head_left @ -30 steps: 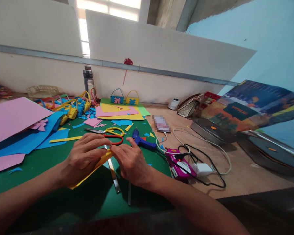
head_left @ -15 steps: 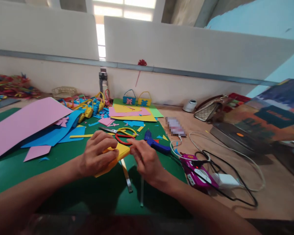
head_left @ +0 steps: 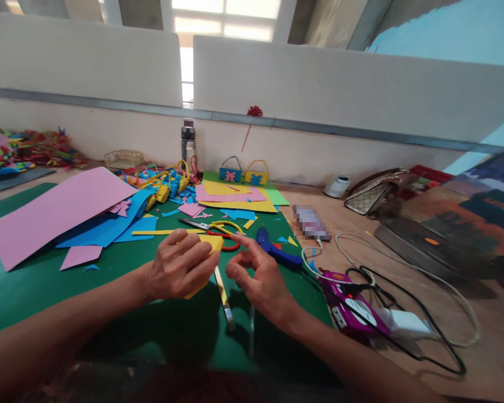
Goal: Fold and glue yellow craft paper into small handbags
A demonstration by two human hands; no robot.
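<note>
The green mat (head_left: 109,268) covers my side of the table, a big pink sheet (head_left: 59,210) lying at its left. My left hand (head_left: 180,266) is closed around a folded yellow paper piece (head_left: 212,243) just above the mat; my right hand (head_left: 258,277) hovers beside it, fingers loosely spread, holding nothing, near the metal ruler (head_left: 223,294)
</note>
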